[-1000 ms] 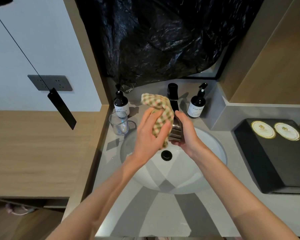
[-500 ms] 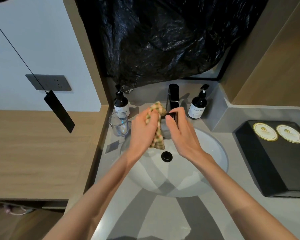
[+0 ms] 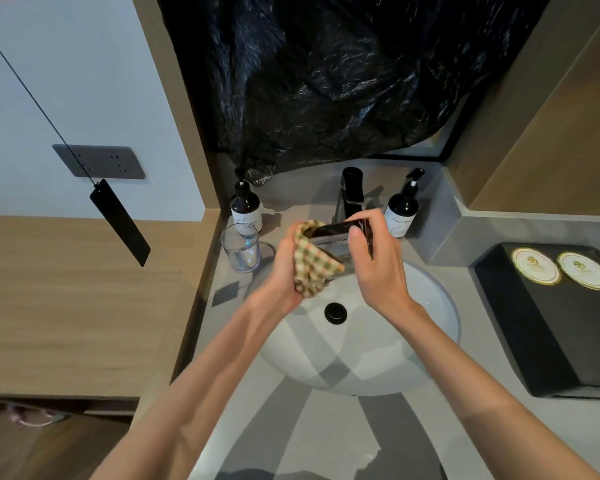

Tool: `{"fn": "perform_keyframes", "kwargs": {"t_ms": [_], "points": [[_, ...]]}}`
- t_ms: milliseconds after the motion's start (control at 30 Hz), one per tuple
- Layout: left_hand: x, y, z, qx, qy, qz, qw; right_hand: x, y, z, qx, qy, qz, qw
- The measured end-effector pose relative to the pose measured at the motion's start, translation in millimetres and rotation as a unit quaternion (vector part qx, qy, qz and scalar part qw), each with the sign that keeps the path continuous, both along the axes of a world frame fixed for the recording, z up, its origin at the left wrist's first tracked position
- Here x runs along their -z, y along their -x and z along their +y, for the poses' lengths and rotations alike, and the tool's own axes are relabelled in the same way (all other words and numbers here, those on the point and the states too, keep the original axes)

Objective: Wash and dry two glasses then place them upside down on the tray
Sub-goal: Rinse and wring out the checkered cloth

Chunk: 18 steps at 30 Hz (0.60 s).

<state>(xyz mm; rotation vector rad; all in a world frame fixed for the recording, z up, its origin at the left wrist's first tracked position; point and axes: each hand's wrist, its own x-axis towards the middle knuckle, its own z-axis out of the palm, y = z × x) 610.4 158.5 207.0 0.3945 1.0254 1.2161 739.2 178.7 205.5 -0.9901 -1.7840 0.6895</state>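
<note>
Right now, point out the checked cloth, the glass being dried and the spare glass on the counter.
checked cloth [image 3: 314,270]: head view, on the fold hanging under the glass.
glass being dried [image 3: 328,242]: head view, on its bare side wall.
spare glass [image 3: 240,249]: head view, middle of its side wall.

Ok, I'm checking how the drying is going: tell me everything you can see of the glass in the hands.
The glass is clear with dark reflections and lies on its side, slightly tilted, above the sink in front of the tap. The right hand grips its right end, fingers curled over it. The left hand holds a checked cloth wrapped round its left end. Whether the cloth reaches inside cannot be told.
</note>
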Motion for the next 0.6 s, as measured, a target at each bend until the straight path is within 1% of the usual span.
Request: {"fn": "perform_keyframes", "kwargs": {"t_ms": [133, 267, 333, 433, 533, 600], "points": [[-1.2, -2.1, -3.8, -0.073, -0.066, -0.032, 0.995, 4.5, 13.6, -8.9, 0.062, 0.04, 0.06, 0.995], [-4.7, -1.8, -8.7, -0.129, -0.082, -0.055, 0.987, 7.7, 26.4, -18.1, 0.073, 0.105, 0.134, 0.983], [-5.9, -6.8, -13.9, -0.144, -0.106, -0.042, 0.983, 7.1, 30.7, -20.1, 0.066, 0.136, 0.16, 0.975], [-2.9, -13.2, -20.7, -0.15, -0.14, 0.008, 0.979, 6.4, 32.5, -23.3, 0.039, 0.145, 0.176, 0.973], [-2.4, -13.0, -26.9, -0.133, -0.163, 0.054, 0.976, 9.3, 30.7, -26.7, -0.01, 0.168, 0.173, 0.971], [-0.2, -12.4, -29.1, -0.107, -0.173, 0.064, 0.977, 10.2, 31.0, -28.1, -0.033, 0.19, 0.174, 0.966]]}}
